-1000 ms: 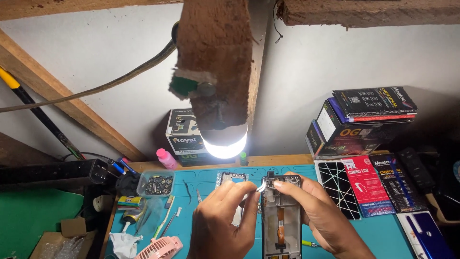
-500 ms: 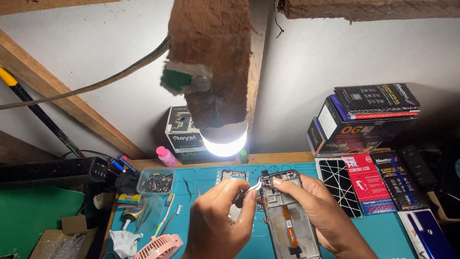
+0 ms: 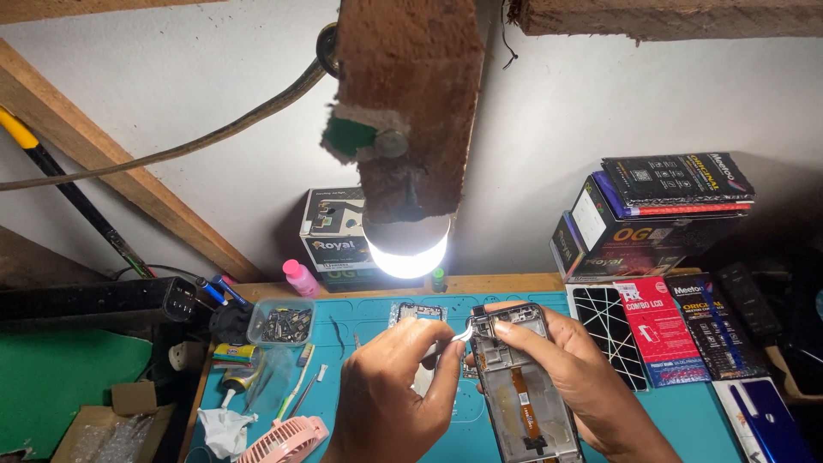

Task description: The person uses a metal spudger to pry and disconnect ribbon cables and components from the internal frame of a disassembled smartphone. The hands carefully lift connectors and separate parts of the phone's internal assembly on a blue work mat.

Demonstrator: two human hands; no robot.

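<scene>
- Phone frame (image 3: 523, 390): opened, inner side up, an orange flex strip seen down its middle; held just above the teal mat (image 3: 686, 411) at the centre of the worktop.
- Right hand (image 3: 574, 377): clamped on the frame's right edge and top corner, fingers curled over it.
- Left hand (image 3: 390, 386): fingers pinched together on tweezers (image 3: 459, 336); the tips are set at the frame's top left corner.
- Second frame (image 3: 417, 311): small, laid flat on the mat just behind the hands.
- Tray (image 3: 285, 323): clear plastic, filled with small metal parts, placed at the mat's left rear.
- Pink bottle (image 3: 300, 278): stood upright behind the tray.
- Pink fan (image 3: 283, 440): laid at the near left edge, beside crumpled tissue (image 3: 225, 429).
- Lamp (image 3: 407, 249): lit, hung from a wooden beam (image 3: 411, 103) above the mat.
- Boxes (image 3: 660, 214): stacked at the right rear against the wall; flat packets (image 3: 656, 330) are laid in front of them.
</scene>
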